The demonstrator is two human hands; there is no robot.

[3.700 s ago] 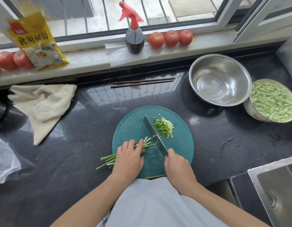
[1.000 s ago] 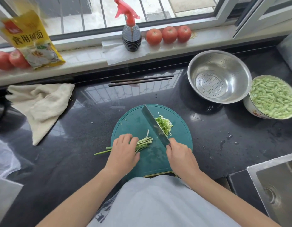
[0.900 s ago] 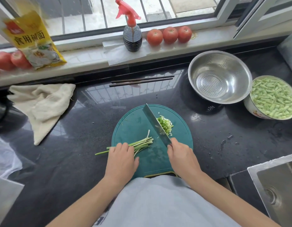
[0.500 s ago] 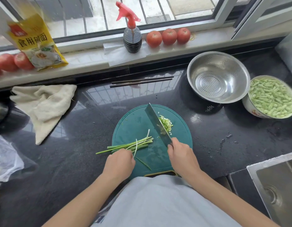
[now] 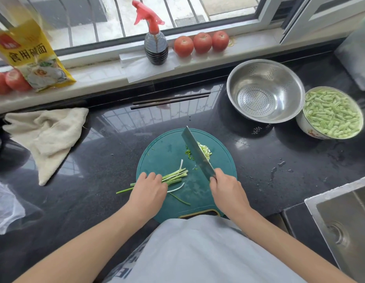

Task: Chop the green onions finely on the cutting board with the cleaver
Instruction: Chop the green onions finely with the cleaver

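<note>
Spanning the whole lower view, countertop (image 5: 279, 164): dark polished stone, a few water drops on it to the right of the board.
Window sill (image 5: 99, 74): pale ledge along the back, carrying a yellow packet (image 5: 32, 56), a spray bottle (image 5: 156, 44) with a red trigger head and three tomatoes (image 5: 202, 42) in a row.
Sink (image 5: 349, 225): steel basin at the lower right corner.
Cloth (image 5: 46, 135): cream towel crumpled on the counter at the left.
Colander (image 5: 265, 89): steel, right of centre at the back, touching or just beside the bowl of cut green beans (image 5: 330, 114).
Cutting board (image 5: 169, 152): round, teal, directly in front of the person.
Cleaver (image 5: 198, 155): blade angled away and to the left across the board, its far part over the chopped pile.
Right hand (image 5: 226, 188): fingers wrapped round the cleaver's handle at the base of the blade.
Left hand (image 5: 148, 190): fingers curled, pressing down on the uncut stalks.
Green onions (image 5: 175, 175): a bunch of long stalks lying crosswise on the board's left half, their tail ends sticking out past the rim onto the counter; two loose strands lie nearer the person.
Chopped pile (image 5: 206, 151): fine pieces just right of the blade.
Chopsticks (image 5: 171, 100): dark pair lying behind the board.
</note>
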